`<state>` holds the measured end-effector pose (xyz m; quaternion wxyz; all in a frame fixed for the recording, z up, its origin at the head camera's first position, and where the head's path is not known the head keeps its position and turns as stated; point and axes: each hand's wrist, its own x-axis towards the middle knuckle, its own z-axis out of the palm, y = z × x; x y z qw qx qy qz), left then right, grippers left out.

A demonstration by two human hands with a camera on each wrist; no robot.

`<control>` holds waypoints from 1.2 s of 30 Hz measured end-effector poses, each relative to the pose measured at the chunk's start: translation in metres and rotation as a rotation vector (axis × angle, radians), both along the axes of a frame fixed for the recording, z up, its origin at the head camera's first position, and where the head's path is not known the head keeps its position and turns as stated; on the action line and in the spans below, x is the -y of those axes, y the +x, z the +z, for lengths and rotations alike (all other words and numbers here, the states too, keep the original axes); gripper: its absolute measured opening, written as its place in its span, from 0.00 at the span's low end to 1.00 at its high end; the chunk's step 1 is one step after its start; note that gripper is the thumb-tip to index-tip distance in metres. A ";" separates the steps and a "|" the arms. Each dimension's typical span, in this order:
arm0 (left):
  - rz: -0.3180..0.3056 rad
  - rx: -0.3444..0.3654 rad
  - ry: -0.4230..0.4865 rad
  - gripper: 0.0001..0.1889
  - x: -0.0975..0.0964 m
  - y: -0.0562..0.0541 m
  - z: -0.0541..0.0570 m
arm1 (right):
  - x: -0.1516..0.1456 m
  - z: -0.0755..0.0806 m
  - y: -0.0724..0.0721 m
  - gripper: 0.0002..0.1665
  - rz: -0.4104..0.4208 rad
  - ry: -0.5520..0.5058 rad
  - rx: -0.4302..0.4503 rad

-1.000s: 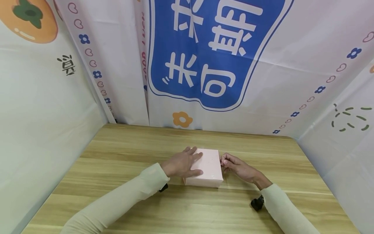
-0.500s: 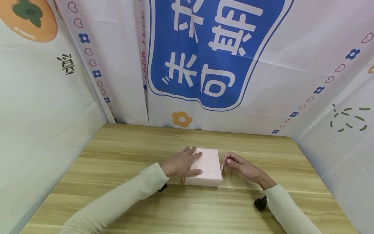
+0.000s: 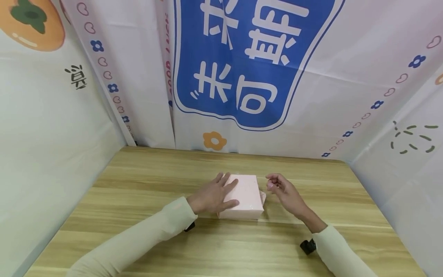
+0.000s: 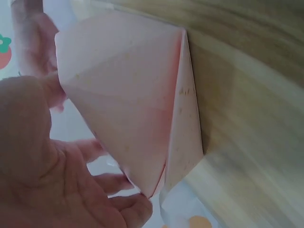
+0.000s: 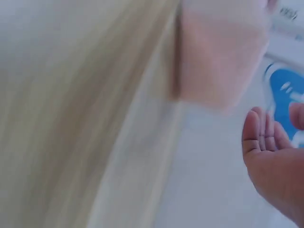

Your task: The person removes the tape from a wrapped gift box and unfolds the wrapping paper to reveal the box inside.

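A pink box [image 3: 246, 194], its surface like paper, sits on the wooden table. My left hand [image 3: 210, 195] lies across the left part of its top with spread fingers. At the right end a small folded flap [image 3: 263, 197] sticks out. My right hand [image 3: 288, 197] is just beyond that flap, apart from the box, fingers loosely bent. In the left wrist view, the near end of the box shows slanting folds and a narrow paper flap [image 4: 184, 123] standing off it. The right wrist view is blurred; there the right hand [image 5: 275, 161] has thumb and fingers apart, with nothing between them.
The wooden table [image 3: 166, 246] meets a printed white cloth [image 3: 149, 96] along its back edge. More cloth hangs at the left and right. A black wrist camera [image 3: 307, 246] is at the right cuff.
My right hand has come away from the box's right end and moved up and to the right. The flap there now stands out. My left hand stays on top of the box.
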<state>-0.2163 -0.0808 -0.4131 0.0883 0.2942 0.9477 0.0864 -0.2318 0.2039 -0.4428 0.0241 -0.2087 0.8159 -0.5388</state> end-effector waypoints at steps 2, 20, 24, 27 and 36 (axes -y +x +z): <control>0.023 -0.016 0.018 0.41 -0.001 0.002 -0.002 | 0.008 0.007 0.008 0.24 0.004 -0.010 0.047; 0.370 0.333 0.991 0.37 -0.014 0.031 -0.057 | 0.037 -0.015 0.046 0.39 0.061 -0.184 0.522; 0.395 0.549 1.130 0.37 -0.002 0.026 -0.066 | 0.030 -0.019 0.046 0.39 0.066 -0.109 0.522; 0.324 0.622 1.178 0.31 0.013 0.024 -0.071 | 0.020 -0.021 0.043 0.38 0.098 -0.056 0.532; 0.164 0.545 1.105 0.09 0.041 0.014 -0.087 | -0.006 -0.028 0.021 0.31 0.240 0.071 0.388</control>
